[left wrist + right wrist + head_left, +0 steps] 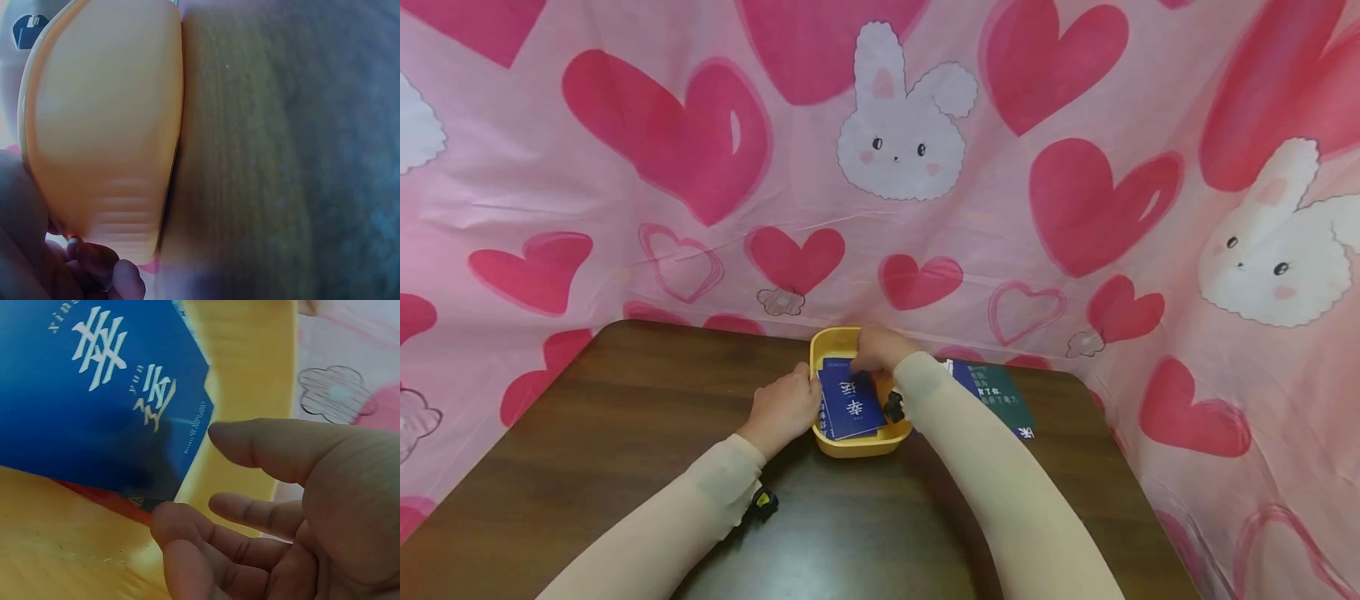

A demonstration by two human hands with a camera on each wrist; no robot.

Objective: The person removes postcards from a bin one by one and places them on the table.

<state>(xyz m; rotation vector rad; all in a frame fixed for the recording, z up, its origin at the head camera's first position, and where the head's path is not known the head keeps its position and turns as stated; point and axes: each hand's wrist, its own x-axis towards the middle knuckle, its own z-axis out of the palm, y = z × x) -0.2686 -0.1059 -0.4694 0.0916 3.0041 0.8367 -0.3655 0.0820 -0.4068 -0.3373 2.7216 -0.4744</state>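
Note:
A yellow plastic basket (859, 450) stands on the table with blue cards inside. The top blue card (850, 408) bears white Chinese characters and lies over others; a red edge shows under it in the right wrist view. My left hand (785, 406) grips the basket's left rim, its fingers curled at the wall (106, 125) in the left wrist view. Over the basket's far right part reaches my right hand (882, 348). In the right wrist view its thumb and fingers are spread apart, right at the end of the blue card (94, 412).
Right of the basket, partly behind my right forearm, lie a green card (1006, 396) and a blue one with white writing. The brown wooden table (647, 400) ends at a pink cloth (700, 275) with hearts and rabbits, hanging behind and on both sides.

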